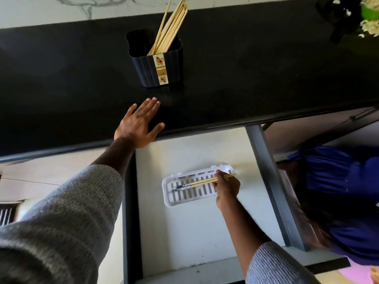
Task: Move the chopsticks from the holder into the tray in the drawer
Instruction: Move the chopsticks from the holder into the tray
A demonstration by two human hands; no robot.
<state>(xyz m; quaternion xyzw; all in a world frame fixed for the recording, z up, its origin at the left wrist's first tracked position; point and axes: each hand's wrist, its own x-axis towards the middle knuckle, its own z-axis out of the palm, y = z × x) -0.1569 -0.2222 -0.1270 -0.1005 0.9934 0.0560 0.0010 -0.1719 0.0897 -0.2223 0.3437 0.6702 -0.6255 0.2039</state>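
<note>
A dark ribbed holder (158, 64) with a patterned label stands on the black countertop and holds several bamboo chopsticks (172, 27) leaning to the right. Below it, a white slotted tray (184, 195) lies in the open drawer (194, 232). My right hand (227, 189) is shut on a pair of chopsticks (203, 182) with blue patterned tips, holding them low over the tray, tips pointing left. My left hand (139, 124) rests flat and open on the countertop's front edge, a little below the holder.
The black countertop (266, 68) runs across the view with a marble wall behind it. A dark plant pot with green foliage (352, 15) sits at the far right. The grey drawer side (272, 187) borders the tray's right; blue fabric (338, 193) lies beyond it.
</note>
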